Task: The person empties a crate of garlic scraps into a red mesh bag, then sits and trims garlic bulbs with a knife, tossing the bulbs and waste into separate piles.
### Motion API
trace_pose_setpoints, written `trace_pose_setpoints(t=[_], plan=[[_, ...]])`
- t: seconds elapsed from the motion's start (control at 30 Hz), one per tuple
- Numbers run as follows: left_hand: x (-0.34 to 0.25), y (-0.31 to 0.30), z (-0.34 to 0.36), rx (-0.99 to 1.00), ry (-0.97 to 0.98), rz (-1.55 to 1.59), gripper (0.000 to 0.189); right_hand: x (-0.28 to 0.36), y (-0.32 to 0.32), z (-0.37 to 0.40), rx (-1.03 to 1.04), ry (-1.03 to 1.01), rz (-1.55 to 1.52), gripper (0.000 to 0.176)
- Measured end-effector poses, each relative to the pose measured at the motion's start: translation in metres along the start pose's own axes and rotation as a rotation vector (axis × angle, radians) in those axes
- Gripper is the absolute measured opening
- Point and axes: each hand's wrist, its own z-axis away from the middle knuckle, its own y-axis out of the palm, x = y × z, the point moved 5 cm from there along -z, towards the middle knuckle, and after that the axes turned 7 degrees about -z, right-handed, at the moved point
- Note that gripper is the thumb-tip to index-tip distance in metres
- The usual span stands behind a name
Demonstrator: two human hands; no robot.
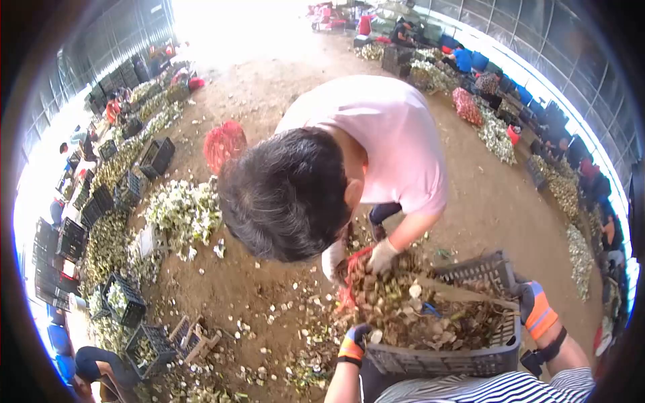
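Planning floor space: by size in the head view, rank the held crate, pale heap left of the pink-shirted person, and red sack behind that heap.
Held crate
Pale heap
Red sack
Crate is nearest the camera; true sizes are unsure.

My left hand (354, 342) and right hand (536, 307) on a black crate (443, 363)
I see brown, leafy scraps (400, 324) heaped inside it; opposite, a person in a pink shirt (383, 121) bends over, white-gloved hands (383, 257) at some red mesh (346, 297) by the crate's edge. Farther left, on the dirt floor (269, 87), lie a pale heap (183, 213) and a red sack (225, 144).
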Motion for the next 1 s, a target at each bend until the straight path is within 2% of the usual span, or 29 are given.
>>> trace_pose_setpoints(t=[0.03,0.1,0.13,0.17,0.2,0.23,0.27,0.3,0.33,0.37,0.4,0.43,0.47,0.5,0.57,0.6,0.63,0.67,0.7,0.73,0.77,0.8,0.83,0.9,0.93,0.97,1.0], plan=[[-0.002,0.002,0.008,-0.135,-0.319,0.351,0.012,-0.004,-0.002,0.0,-0.006,0.018,-0.004,0.048],[-0.005,0.005,-0.011,0.005,-0.152,0.116,0.015,0.008,0.004,-0.006,0.097,-0.032,0.153,0.046],[-0.014,0.01,-0.005,-0.022,-0.16,0.135,0.016,0.019,0.022,0.007,0.043,-0.081,0.283,0.046],[-0.022,0.015,0.002,-0.055,-0.172,0.155,0.016,0.019,0.022,0.004,0.056,-0.084,0.288,0.046],[0.016,-0.006,-0.008,-0.005,0.295,-0.315,0.014,0.014,0.014,0.006,0.047,-0.051,0.137,0.049],[0.004,0.001,-0.004,0.036,0.491,-0.592,0.013,0.01,0.008,0.008,0.036,-0.022,-0.015,0.052],[0.019,-0.008,-0.005,-0.012,0.068,-0.09,0.014,0.005,0.001,0.009,0.028,-0.009,-0.016,0.052],[-0.001,0.01,0.011,-0.062,-0.348,0.413,0.015,0.002,-0.007,0.008,0.021,-0.035,0.081,0.049],[-0.002,0.014,0.013,-0.128,-0.378,0.477,0.016,0.004,-0.009,-0.002,0.03,-0.078,0.182,0.046],[-0.001,0.008,0.011,-0.107,-0.04,0.228,0.016,0.008,-0.004,-0.014,0.049,-0.119,0.282,0.043],[-0.007,0.009,0.008,-0.115,-0.039,0.238,0.016,0.006,-0.004,-0.012,-0.015,-0.108,0.177,0.042],[-0.005,0.007,0.008,-0.133,-0.142,0.343,0.016,0.005,-0.003,-0.011,-0.08,-0.104,0.07,0.04],[-0.007,0.003,0.025,-0.154,-0.27,0.432,0.017,0.01,0.012,-0.008,0.038,-0.134,0.242,0.041],[-0.035,0.014,0.029,-0.123,-0.248,0.304,0.017,0.02,0.024,-0.005,0.156,-0.177,0.419,0.042],[-0.002,0.007,0.007,-0.045,-0.293,0.312,0.018,0.021,0.01,-0.008,0.14,-0.208,0.495,0.037],[-0.005,0.009,0.003,-0.036,-0.292,0.328,0.018,0.022,0.002,-0.009,0.131,-0.224,0.532,0.034],[-0.019,0.008,0.013,-0.115,0.086,0.017,0.018,0.017,0.007,0.003,0.027,-0.12,0.275,0.032],[-0.032,0.01,0.038,-0.176,0.448,-0.3,0.017,0.013,0.008,0.008,0.032,-0.013,0.189,0.031],[0.006,0.004,0.022,-0.099,-0.146,0.255,0.018,0.015,0.014,0.007,0.042,0.079,0.094,0.031],[0.004,0.011,0.024,-0.082,-0.115,0.217,0.017,0.022,0.038,0.011,0.144,0.099,-0.002,0.029],[-0.007,0.011,0.014,-0.073,-0.059,0.177,0.017,0.014,0.021,0.003,0.165,-0.05,0.232,0.03],[0.018,-0.007,-0.007,0.01,0.108,-0.185,0.02,0.006,0.005,-0.003,0.151,-0.203,0.468,0.03],[0.057,-0.024,-0.016,0.092,0.246,-0.545,0.027,-0.012,-0.011,-0.003,-0.057,0.068,0.056,0.031],[0.065,-0.033,-0.014,0.142,0.117,-0.289,0.02,-0.02,-0.026,0.014,-0.07,0.122,0.073,0.031],[0.036,-0.024,-0.006,0.067,0.387,-0.518,0.024,-0.029,-0.04,0.014,-0.065,0.175,0.074,0.03],[0.026,-0.018,-0.009,0.074,0.417,-0.58,0.029,-0.033,-0.05,0.009,-0.052,0.212,0.074,0.03],[0.017,-0.013,-0.012,0.079,0.449,-0.641,0.035,-0.035,-0.055,0.009,0.023,0.145,0.275,0.029]])
